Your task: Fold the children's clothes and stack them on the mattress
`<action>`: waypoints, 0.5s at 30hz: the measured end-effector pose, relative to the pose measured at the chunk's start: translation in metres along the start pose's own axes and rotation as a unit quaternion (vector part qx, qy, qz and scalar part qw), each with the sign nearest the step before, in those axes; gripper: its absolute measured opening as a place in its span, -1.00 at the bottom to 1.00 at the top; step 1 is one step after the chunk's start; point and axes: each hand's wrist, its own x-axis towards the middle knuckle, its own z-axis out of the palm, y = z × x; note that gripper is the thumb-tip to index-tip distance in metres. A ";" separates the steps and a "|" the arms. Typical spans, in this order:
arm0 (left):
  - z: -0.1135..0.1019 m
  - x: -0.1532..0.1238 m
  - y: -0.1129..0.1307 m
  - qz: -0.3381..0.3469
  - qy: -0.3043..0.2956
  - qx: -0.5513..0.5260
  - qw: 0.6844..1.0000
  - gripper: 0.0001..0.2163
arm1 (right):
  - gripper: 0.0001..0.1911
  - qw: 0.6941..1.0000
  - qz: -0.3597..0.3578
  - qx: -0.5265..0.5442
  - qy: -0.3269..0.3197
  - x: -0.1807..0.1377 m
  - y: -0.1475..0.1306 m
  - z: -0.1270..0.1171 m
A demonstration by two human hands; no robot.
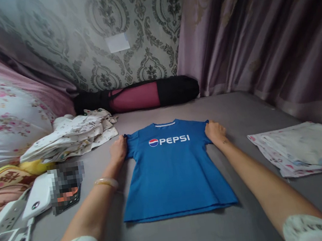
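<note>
A blue T-shirt (173, 174) with a white PEPSI print lies spread face up on the grey bed sheet (178, 239), its collar away from me and its hem toward me. My left hand (118, 147) is closed on the end of the sleeve at the left. At the opposite sleeve end, my right hand (215, 132) is closed on the cloth in the same way. Both arms reach forward along the shirt's sides, and the sleeves are stretched outward.
Folded clothes (308, 147) lie at the right. Rumpled light clothes (76, 134) sit at the left near a floral pillow (6, 110). Closer are a power strip (4, 222), a white power bank (39, 195) and cables. A black and red roll bag (135, 97) rests against the wall.
</note>
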 end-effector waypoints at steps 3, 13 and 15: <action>-0.003 -0.001 -0.002 -0.007 -0.001 -0.001 1.000 -0.62 | -0.63 1.000 -0.004 0.000 -0.009 0.002 0.001 -0.003; -0.033 0.008 0.037 0.083 0.077 0.036 0.993 -0.68 | -0.60 0.991 -0.125 -0.032 0.024 0.006 -0.031 -0.017; -0.027 0.009 0.063 0.182 0.060 -0.011 0.981 -0.65 | -0.54 0.972 -0.237 -0.012 0.003 -0.002 -0.054 -0.008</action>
